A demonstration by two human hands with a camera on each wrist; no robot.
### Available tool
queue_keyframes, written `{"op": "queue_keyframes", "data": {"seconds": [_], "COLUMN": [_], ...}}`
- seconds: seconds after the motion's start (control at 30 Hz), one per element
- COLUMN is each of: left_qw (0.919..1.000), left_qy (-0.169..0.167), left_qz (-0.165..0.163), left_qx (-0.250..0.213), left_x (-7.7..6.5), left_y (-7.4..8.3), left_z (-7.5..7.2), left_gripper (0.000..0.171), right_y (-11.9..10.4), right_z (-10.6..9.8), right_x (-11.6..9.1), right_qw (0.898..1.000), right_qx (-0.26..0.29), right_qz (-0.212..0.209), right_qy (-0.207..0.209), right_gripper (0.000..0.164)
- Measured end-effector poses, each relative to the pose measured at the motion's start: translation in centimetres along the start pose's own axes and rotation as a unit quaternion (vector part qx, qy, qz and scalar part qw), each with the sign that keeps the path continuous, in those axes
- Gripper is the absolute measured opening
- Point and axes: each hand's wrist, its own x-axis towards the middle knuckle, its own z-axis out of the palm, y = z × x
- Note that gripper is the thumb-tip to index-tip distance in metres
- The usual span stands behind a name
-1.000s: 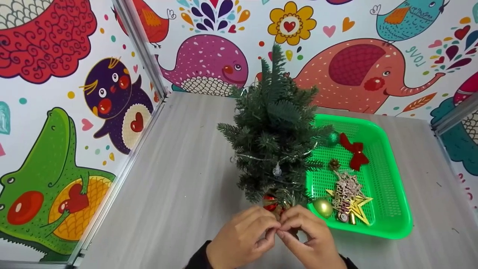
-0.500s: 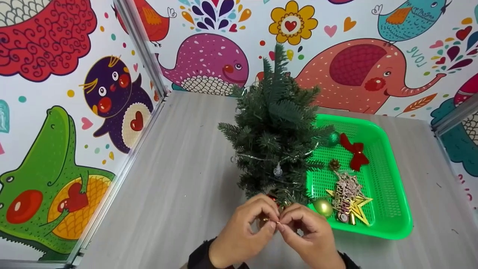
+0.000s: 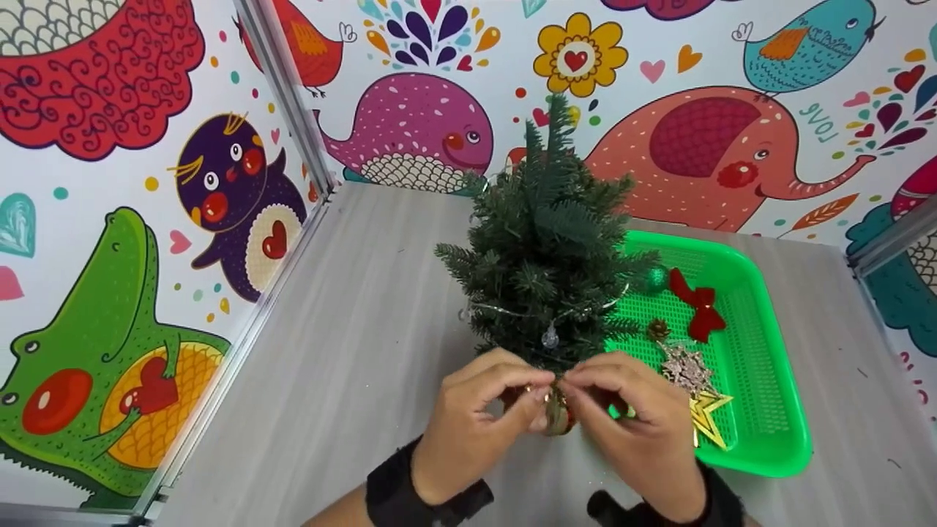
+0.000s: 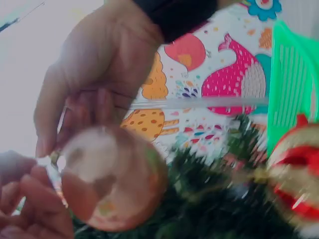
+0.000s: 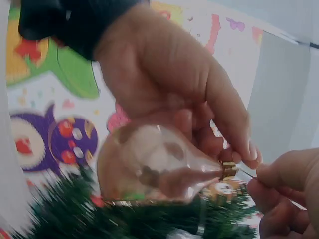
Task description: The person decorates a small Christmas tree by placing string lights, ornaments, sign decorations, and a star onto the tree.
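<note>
Low in front of a small green Christmas tree (image 3: pixel 542 271), both hands meet fingertip to fingertip. My left hand (image 3: pixel 476 424) and my right hand (image 3: pixel 637 424) each pinch at the thin hanging string of a shiny rose-gold bauble (image 5: pixel 149 164). Its gold cap (image 5: pixel 229 170) lies right by the fingertips in the right wrist view. Seen from the left wrist, the round bauble (image 4: pixel 114 179) hangs below the left palm. Fingers hide most of it from the head camera. A red and gold striped ball (image 4: pixel 299 174) is beside the tree's branches.
Right of the tree stands a green plastic basket (image 3: pixel 794 410) with a red bow (image 3: pixel 704 313), a pine cone (image 3: pixel 658 329), a glittery snowflake (image 3: pixel 687 368), a gold star (image 3: pixel 708 419) and a green ball (image 3: pixel 655 279). Printed wall panels (image 3: pixel 410 132) enclose the table.
Both hands have moved up and closer to the tree, with the fingertips still together. My right hand now covers the lettered ornament and most of the pale gold ball in the basket.
</note>
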Motion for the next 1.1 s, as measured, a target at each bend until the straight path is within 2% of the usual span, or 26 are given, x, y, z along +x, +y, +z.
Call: {"op": "queue_keyframes", "data": {"seconds": [0.03,0.07,0.13,0.2,0.27,0.5,0.63,0.77,0.93,1.1], "left_qw": [0.9982,0.9929,0.974,0.9516,0.9374,0.9038,0.8907,0.883,0.8817,0.8819], "left_qy": [0.011,0.025,0.053,0.074,0.086,0.108,0.116,0.115,0.106,0.106], "left_qz": [0.037,0.072,0.13,0.167,0.181,0.167,0.145,0.125,0.103,0.093], "left_qx": [0.046,0.091,0.178,0.247,0.285,0.379,0.415,0.438,0.448,0.45], "left_x": [0.5,1.1,2.2,3.0,3.5,4.4,4.4,4.0,3.2,2.9], "left_y": [-0.1,-0.2,-0.3,-0.4,-0.3,-0.6,-1.0,-1.2,-1.0,-1.0], "left_z": [0.0,0.0,-0.1,-0.3,-0.5,-0.4,-0.1,0.0,0.0,0.1], "left_gripper": [0.016,0.015,0.014,0.013,0.013,0.01,0.012,0.012,0.014,0.016], "right_y": [0.1,0.3,0.7,0.9,1.1,1.6,2.1,2.3,2.4,2.8], "right_z": [0.0,0.1,0.3,0.6,0.9,1.5,1.6,1.8,2.0,2.2], "right_x": [0.4,0.8,1.6,2.2,2.6,3.3,3.4,3.1,2.2,1.8], "right_qw": [0.999,0.998,0.993,0.986,0.981,0.958,0.951,0.945,0.941,0.941], "right_qx": [-0.031,-0.063,-0.114,-0.158,-0.187,-0.279,-0.301,-0.32,-0.334,-0.333], "right_qz": [-0.008,-0.016,-0.031,-0.036,-0.038,-0.046,-0.047,-0.049,-0.049,-0.049], "right_qy": [0.008,0.015,0.026,0.032,0.034,0.047,0.054,0.05,0.036,0.032], "right_gripper": [0.009,0.014,0.019,0.021,0.019,0.012,0.012,0.006,0.008,0.01]}}
